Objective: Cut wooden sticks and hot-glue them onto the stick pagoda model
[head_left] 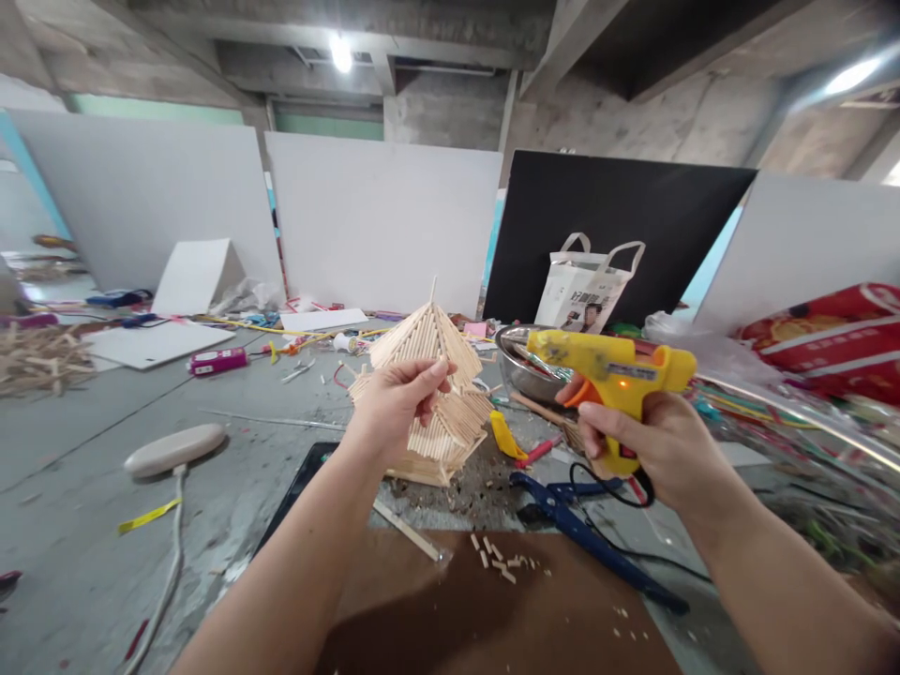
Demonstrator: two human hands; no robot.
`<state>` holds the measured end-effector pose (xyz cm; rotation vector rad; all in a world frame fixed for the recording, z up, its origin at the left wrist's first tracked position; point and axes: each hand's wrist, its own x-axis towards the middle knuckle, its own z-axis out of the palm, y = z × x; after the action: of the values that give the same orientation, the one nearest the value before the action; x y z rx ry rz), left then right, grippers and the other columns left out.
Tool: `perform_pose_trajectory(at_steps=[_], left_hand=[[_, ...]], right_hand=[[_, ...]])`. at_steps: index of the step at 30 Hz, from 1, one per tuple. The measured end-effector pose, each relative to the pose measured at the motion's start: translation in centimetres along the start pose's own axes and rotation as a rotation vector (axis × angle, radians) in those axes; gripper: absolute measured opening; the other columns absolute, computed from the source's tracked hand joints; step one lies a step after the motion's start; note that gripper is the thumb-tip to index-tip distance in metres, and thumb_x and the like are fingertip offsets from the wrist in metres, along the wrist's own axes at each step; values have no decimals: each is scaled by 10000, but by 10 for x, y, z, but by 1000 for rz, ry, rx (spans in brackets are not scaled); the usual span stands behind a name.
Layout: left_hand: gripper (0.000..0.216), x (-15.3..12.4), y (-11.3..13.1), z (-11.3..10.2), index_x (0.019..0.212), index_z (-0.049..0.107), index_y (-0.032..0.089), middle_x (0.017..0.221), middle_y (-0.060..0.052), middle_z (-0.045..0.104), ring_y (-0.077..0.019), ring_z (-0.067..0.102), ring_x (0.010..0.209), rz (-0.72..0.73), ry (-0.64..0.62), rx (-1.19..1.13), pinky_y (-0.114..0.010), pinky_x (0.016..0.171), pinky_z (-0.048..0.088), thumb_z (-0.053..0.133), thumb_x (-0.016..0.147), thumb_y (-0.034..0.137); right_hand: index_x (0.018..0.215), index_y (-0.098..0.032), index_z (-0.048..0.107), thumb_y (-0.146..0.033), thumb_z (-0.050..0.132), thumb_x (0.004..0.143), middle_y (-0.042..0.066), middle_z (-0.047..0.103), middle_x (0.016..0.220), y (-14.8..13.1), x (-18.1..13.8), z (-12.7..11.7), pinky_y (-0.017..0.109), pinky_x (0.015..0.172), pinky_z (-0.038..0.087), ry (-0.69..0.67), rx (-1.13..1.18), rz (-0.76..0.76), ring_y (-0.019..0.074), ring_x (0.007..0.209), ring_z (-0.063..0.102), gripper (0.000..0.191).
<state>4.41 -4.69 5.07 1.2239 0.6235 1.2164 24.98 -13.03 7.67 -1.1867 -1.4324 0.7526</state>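
Observation:
In my right hand (653,436) is a yellow hot glue gun (619,370), its nozzle pointing left and a small orange light lit on its side. My fingers wrap its handle near the orange trigger. My left hand (404,398) is closed in a pinch in front of a pavilion-like model (450,427) built of thin wooden sticks with a pointed roof. Whatever lies between those fingertips is too small to make out, and I cannot tell whether the hand touches the model. Short cut stick pieces (501,562) lie on the brown board (422,619) below.
Blue-handled cutters (605,548) lie at the board's right edge. Behind the glue gun stands a metal bowl (520,370), with a white bag (583,286) behind it. A white oval device (175,450) with a cable sits at left. Upright white panels (386,225) line the back.

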Motion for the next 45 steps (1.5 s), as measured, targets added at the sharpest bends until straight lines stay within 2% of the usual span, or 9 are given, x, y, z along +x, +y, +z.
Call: perform_pose_trajectory(at_steps=[5, 13, 18, 22, 26, 33, 40, 45], left_hand=[[204, 1, -3, 0, 710, 628, 128, 581, 18, 517, -7, 344, 396, 0, -30, 16, -150, 350, 271, 617, 655, 324], [197, 1, -3, 0, 701, 616, 135, 566, 24, 515, -7, 345, 375, 9, 9, 17, -156, 333, 252, 615, 659, 327], [199, 1, -2, 0, 684, 602, 134, 551, 30, 510, -7, 343, 368, 27, 25, -6, -154, 328, 250, 611, 661, 332], [197, 3, -1, -2, 678, 603, 128, 529, 35, 501, -6, 340, 361, 15, 29, -55, -152, 327, 250, 618, 653, 323], [194, 4, -4, -3, 711, 612, 136, 535, 35, 505, -9, 357, 367, 14, -25, -83, -152, 332, 255, 603, 670, 326], [181, 4, -10, -4, 715, 602, 141, 557, 34, 512, -8, 373, 379, -32, -114, -115, -154, 348, 261, 582, 694, 320], [167, 4, -9, -2, 699, 604, 125, 549, 30, 505, -7, 374, 373, -68, -167, -140, -151, 338, 256, 585, 694, 292], [171, 3, -8, -2, 716, 610, 123, 556, 27, 509, -7, 377, 372, -82, -161, -137, -149, 336, 258, 587, 693, 290]], right_hand=[[800, -146, 545, -347, 546, 722, -38, 470, 454, -2, -1, 6, 226, 413, 341, -14, -57, -33, 74, 413, 421, 216], [808, -165, 560, -396, 555, 707, -5, 530, 590, -10, 21, 17, 229, 414, 385, -70, -109, -102, 74, 423, 469, 252], [738, -181, 554, -387, 527, 735, -29, 477, 490, -12, 30, 22, 227, 403, 368, -81, -150, -143, 77, 407, 446, 207], [706, -192, 536, -420, 527, 724, -44, 445, 438, -9, 21, 21, 226, 375, 367, -137, -92, -117, 77, 374, 428, 229], [734, -197, 545, -427, 517, 728, -44, 451, 439, 0, 8, 15, 219, 372, 380, -212, -31, -80, 71, 371, 417, 232], [709, -198, 551, -442, 554, 689, -21, 491, 540, 6, 7, 14, 222, 349, 376, -195, 0, -7, 65, 374, 422, 245], [688, -199, 509, -448, 570, 672, -44, 433, 535, 5, 6, 15, 210, 346, 362, -209, 2, 28, 55, 367, 412, 257], [695, -192, 501, -442, 551, 693, -49, 417, 525, 7, 5, 14, 209, 351, 354, -226, -23, 16, 54, 368, 405, 255]])
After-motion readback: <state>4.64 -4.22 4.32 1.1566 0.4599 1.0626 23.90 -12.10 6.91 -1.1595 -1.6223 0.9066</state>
